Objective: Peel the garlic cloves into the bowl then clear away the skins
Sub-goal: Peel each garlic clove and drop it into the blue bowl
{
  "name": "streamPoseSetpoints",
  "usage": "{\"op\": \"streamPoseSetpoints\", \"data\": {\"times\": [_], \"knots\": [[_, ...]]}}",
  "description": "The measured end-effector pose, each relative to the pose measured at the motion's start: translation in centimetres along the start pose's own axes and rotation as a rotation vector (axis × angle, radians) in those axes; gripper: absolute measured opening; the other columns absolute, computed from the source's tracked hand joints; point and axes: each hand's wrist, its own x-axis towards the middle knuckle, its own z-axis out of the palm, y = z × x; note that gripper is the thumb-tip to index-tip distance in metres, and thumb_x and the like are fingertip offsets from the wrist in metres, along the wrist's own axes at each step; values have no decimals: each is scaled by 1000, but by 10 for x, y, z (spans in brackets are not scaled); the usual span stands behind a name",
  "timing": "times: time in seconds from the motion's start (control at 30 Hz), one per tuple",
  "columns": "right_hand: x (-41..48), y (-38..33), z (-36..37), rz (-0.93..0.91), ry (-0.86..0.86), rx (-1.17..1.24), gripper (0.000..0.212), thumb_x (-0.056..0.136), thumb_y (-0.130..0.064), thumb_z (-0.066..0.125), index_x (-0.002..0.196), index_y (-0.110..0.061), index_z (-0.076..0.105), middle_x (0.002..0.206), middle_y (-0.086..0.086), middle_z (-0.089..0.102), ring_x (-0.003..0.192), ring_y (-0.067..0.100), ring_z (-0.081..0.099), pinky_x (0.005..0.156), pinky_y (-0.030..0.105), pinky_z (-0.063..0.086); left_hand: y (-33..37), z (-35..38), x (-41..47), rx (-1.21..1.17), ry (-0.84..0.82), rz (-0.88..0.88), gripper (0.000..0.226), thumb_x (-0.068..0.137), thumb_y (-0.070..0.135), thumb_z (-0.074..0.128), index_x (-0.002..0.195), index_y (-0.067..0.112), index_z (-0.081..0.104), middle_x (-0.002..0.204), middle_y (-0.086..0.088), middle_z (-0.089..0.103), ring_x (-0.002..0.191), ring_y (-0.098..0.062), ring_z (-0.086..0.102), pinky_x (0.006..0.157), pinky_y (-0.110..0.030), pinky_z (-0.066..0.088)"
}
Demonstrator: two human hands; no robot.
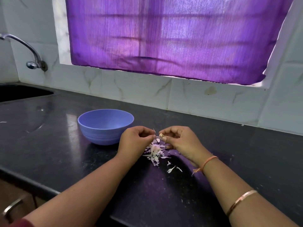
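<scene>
Pale garlic clove [160, 136] pinched by right hand [179, 141]; left hand [135, 140] pinches its skin [154, 131].

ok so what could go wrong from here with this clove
The clove, pinched in the right hand while the left hand pinches a skin strip, sits above the skin pile: a slip may drop it among skins, not in the bowl. Loose flakes scattered nearer the counter edge could be brushed off by a forearm.

Home kitchen, sink [24, 92], tap [24, 46], tiled wall [147, 89]
</scene>
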Motion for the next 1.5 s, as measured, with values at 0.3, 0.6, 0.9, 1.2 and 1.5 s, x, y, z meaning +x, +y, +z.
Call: {"op": "streamPoseSetpoints", "data": {"times": [0.3, 0.6, 0.9, 1.2, 1.5], "knots": [[1, -2, -3, -24, 45, -53, 11, 77, -2, 71, 78, -12, 67, 78, 12, 70, 72, 20, 65, 77, 40, 58, 3, 0, -4, -12, -84, 45, 9, 81, 17, 70, 76, 23, 75, 66, 3, 71, 62, -4, 62, 67, -25, 53], [1, -4, -6, -32, 19, -212, 12, 80, -4, 69, 88, -11, 72, 83, 7, 72, 75, 16, 66, 77, 32, 57, 2, 1, -3, 50, -88, 100, 6, 82, 19, 71, 83, 16, 76, 64, 4, 70, 54, 3, 57, 53, -11, 45], [1, -7, -6, -97, 19, -432, 15, 82, -11, 68, 96, -15, 74, 91, 2, 72, 83, 12, 65, 70, 17, 50, 2, 2, -5, 148, -73, 166, 8, 83, 15, 69, 85, 13, 77, 56, 17, 62, 48, 9, 53, 48, -4, 37], [2, -7, -3, -108, 21, -424, 13, 81, -12, 70, 93, -15, 75, 87, 2, 72, 79, 13, 65, 68, 16, 50, 2, 1, -5, 250, -30, 185, 8, 82, 16, 68, 79, 14, 75, 58, 12, 63, 48, 6, 53, 47, -6, 39], [2, -4, -7, -44, -14, -88, 17, 76, 4, 70, 78, -12, 67, 72, 10, 69, 72, 26, 67, 81, 43, 56, 3, 1, -3, 150, 1, 116, 13, 81, 14, 68, 69, 17, 71, 57, 10, 63, 49, 3, 52, 48, -10, 40]]}}
